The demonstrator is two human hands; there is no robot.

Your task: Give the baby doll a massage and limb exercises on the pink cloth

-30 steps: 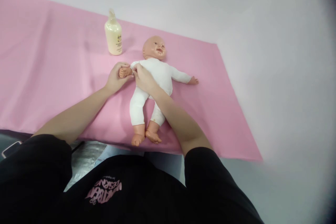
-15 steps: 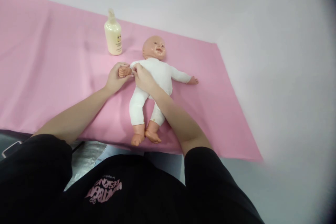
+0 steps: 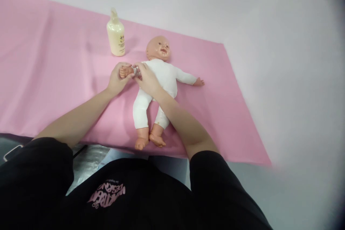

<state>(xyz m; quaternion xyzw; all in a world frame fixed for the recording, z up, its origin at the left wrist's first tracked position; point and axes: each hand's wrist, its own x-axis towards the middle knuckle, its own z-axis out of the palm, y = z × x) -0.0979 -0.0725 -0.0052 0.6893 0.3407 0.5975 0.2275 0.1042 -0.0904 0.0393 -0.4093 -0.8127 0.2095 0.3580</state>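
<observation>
A baby doll (image 3: 165,75) with a bare head and a white cloth body lies on its back, its feet toward me. My left hand (image 3: 117,82) is closed around the doll's forearm near the wrist, and the doll's small hand (image 3: 125,72) shows between thumb and fingers. Close beside it, my right hand (image 3: 147,80) curls its fingers round the same arm, higher up at the white sleeve. Part of that sleeve is hidden behind my right fingers. The doll's other arm (image 3: 185,77) stretches out to the right.
A pale yellow pump bottle (image 3: 116,39) stands behind my left hand. Pink cloth (image 3: 54,79) covers the table, its far edge slanting down to the right. A phone-like object with a light rim (image 3: 13,152) lies at the lower left.
My left hand and the doll's small hand have shifted slightly to the left and up. My right fingers now reach further round the doll's arm.
</observation>
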